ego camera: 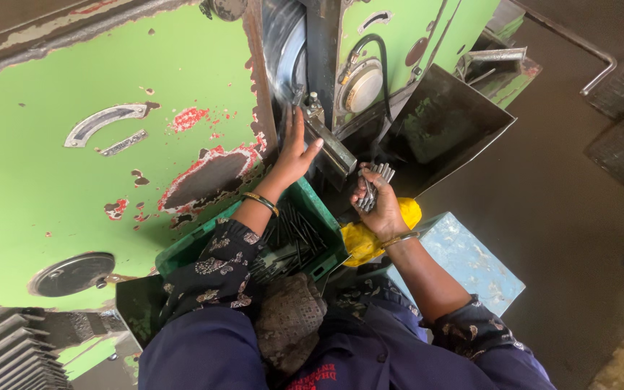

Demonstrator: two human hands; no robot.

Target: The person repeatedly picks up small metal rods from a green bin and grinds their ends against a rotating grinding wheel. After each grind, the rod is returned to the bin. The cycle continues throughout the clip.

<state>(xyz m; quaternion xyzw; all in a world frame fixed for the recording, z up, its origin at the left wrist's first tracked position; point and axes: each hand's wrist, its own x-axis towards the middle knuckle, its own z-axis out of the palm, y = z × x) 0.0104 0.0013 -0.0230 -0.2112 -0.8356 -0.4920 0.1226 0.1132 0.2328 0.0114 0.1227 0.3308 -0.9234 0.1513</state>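
Person feeding metal rods into a worn green machine.
Right hand (378, 206) grips a bundle of rods (371, 186), pointing up toward the machine (52, 166); left hand (294, 148) rests open-fingered on its metal guide (330, 148), above a green crate (312, 209).

Green machine wall (74, 188) close leftward.
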